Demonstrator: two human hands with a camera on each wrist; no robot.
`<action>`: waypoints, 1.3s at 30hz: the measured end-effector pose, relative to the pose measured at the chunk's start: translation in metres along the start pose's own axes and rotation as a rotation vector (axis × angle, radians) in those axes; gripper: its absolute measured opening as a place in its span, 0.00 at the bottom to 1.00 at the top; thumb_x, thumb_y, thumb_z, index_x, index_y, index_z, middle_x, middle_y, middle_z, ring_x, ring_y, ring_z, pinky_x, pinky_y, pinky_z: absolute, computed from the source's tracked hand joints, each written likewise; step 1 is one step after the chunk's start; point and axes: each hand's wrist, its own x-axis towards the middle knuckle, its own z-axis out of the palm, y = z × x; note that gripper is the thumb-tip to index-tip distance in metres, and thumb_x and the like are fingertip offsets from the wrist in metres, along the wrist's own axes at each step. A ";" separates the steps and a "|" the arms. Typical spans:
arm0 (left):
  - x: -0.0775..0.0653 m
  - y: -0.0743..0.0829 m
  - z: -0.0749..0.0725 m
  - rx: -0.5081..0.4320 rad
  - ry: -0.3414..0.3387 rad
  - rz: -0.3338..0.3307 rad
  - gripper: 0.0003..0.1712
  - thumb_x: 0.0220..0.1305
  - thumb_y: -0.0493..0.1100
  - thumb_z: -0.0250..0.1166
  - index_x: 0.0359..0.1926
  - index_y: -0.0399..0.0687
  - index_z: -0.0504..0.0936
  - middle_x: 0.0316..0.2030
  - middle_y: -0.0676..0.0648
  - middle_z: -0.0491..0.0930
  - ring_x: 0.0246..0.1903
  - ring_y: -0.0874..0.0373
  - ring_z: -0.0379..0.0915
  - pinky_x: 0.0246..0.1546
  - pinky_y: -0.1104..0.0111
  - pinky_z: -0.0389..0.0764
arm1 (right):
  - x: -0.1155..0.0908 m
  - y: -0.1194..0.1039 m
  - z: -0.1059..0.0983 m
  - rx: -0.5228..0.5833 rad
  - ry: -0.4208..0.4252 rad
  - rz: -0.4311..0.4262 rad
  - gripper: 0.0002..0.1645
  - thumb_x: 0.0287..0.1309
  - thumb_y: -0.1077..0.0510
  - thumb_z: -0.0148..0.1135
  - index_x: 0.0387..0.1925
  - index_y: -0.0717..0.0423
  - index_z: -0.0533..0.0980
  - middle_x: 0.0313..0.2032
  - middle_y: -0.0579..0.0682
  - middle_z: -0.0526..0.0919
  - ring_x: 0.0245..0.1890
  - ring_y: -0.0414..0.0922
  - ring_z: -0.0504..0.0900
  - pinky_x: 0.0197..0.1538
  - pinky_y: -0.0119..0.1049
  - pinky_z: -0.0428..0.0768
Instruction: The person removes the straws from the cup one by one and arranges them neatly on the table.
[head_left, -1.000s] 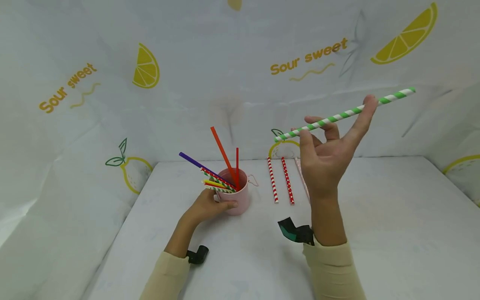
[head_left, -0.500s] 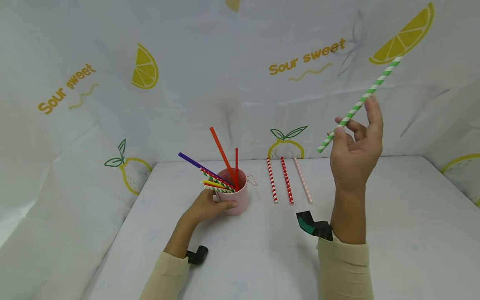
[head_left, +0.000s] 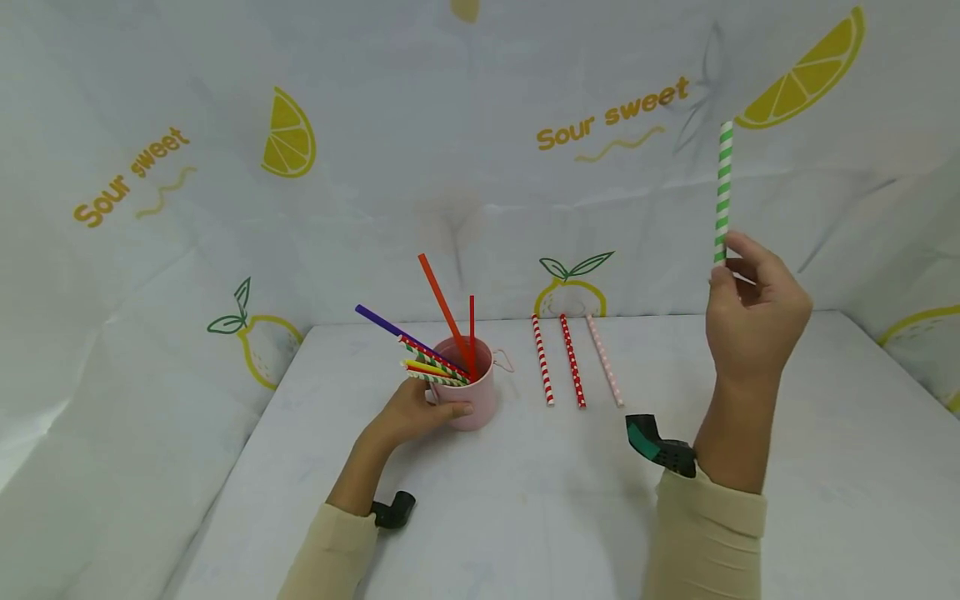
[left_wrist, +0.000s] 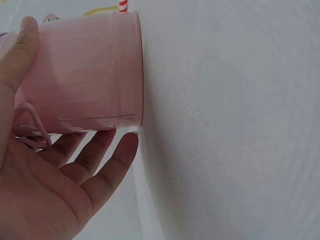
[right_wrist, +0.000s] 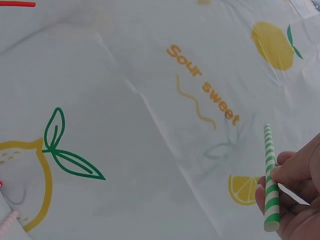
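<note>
A pink metal bucket (head_left: 480,404) with small wire handles stands on the table, several straws leaning in it. My left hand (head_left: 408,412) grips its near left side, thumb across the front; in the left wrist view the thumb (left_wrist: 22,50) lies on the wall and the other fingers curve along the opposite side. Raised at the right, my right hand (head_left: 757,312) pinches a green-and-white striped paper straw (head_left: 723,187) near its lower end, the straw nearly upright. The right wrist view shows the straw (right_wrist: 270,195) between thumb and fingers.
Right of the bucket lie three straws side by side: a red-and-white striped one (head_left: 543,362), a red dotted one (head_left: 573,362) and a pale pink one (head_left: 604,362). A lemon-printed white sheet (head_left: 375,208) rises behind the table.
My right hand has moved right and turned the green striped straw from slanting to nearly upright, uncovering the pale pink straw. The left hand and bucket have stayed in place.
</note>
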 end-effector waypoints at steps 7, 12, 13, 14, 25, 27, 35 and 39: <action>0.000 0.000 0.000 0.002 0.000 0.001 0.49 0.50 0.59 0.79 0.70 0.52 0.68 0.63 0.50 0.72 0.67 0.49 0.62 0.62 0.45 0.70 | -0.002 0.008 -0.007 -0.202 -0.131 0.140 0.18 0.67 0.67 0.57 0.55 0.58 0.83 0.49 0.54 0.85 0.39 0.32 0.78 0.45 0.23 0.77; 0.001 -0.001 0.000 -0.003 0.003 0.018 0.49 0.51 0.59 0.79 0.70 0.52 0.68 0.63 0.49 0.72 0.67 0.49 0.62 0.62 0.44 0.70 | -0.002 0.015 -0.012 -0.312 -0.238 0.286 0.20 0.70 0.63 0.56 0.59 0.56 0.80 0.50 0.56 0.83 0.40 0.36 0.76 0.42 0.24 0.75; 0.001 -0.001 0.000 -0.003 0.005 0.018 0.48 0.50 0.59 0.79 0.69 0.52 0.68 0.63 0.49 0.73 0.67 0.49 0.62 0.62 0.44 0.70 | -0.001 0.017 -0.012 -0.330 -0.255 0.310 0.20 0.70 0.62 0.55 0.60 0.56 0.79 0.50 0.56 0.83 0.41 0.37 0.76 0.41 0.24 0.74; 0.001 -0.001 0.000 -0.005 0.005 0.018 0.48 0.50 0.59 0.79 0.69 0.52 0.68 0.63 0.50 0.73 0.67 0.49 0.62 0.62 0.44 0.70 | -0.001 0.019 -0.013 -0.347 -0.273 0.335 0.20 0.71 0.62 0.54 0.61 0.55 0.79 0.50 0.56 0.82 0.42 0.38 0.76 0.41 0.24 0.74; 0.000 -0.001 0.000 -0.012 -0.005 0.018 0.47 0.50 0.59 0.79 0.68 0.53 0.69 0.62 0.51 0.74 0.66 0.50 0.63 0.62 0.46 0.71 | -0.002 0.048 -0.012 -0.410 -0.520 0.456 0.23 0.71 0.64 0.50 0.65 0.61 0.74 0.55 0.65 0.80 0.52 0.59 0.79 0.51 0.51 0.78; 0.001 -0.001 0.000 -0.014 -0.004 0.018 0.47 0.50 0.58 0.79 0.68 0.53 0.69 0.62 0.51 0.74 0.66 0.50 0.63 0.62 0.46 0.70 | -0.002 0.051 -0.012 -0.406 -0.570 0.483 0.24 0.71 0.64 0.50 0.66 0.63 0.72 0.58 0.67 0.78 0.54 0.63 0.78 0.55 0.59 0.76; 0.001 -0.001 0.001 -0.009 0.001 0.010 0.48 0.50 0.58 0.80 0.69 0.53 0.68 0.63 0.51 0.73 0.67 0.49 0.62 0.62 0.45 0.70 | -0.004 0.065 -0.009 -0.425 -0.697 0.507 0.24 0.69 0.67 0.51 0.64 0.69 0.71 0.58 0.71 0.76 0.55 0.66 0.77 0.55 0.63 0.74; 0.001 -0.001 0.001 -0.007 0.003 0.007 0.49 0.50 0.59 0.79 0.69 0.53 0.68 0.63 0.51 0.72 0.67 0.49 0.62 0.62 0.44 0.70 | -0.006 0.072 -0.009 -0.421 -0.752 0.490 0.24 0.68 0.67 0.52 0.64 0.69 0.71 0.57 0.70 0.77 0.51 0.63 0.79 0.45 0.54 0.78</action>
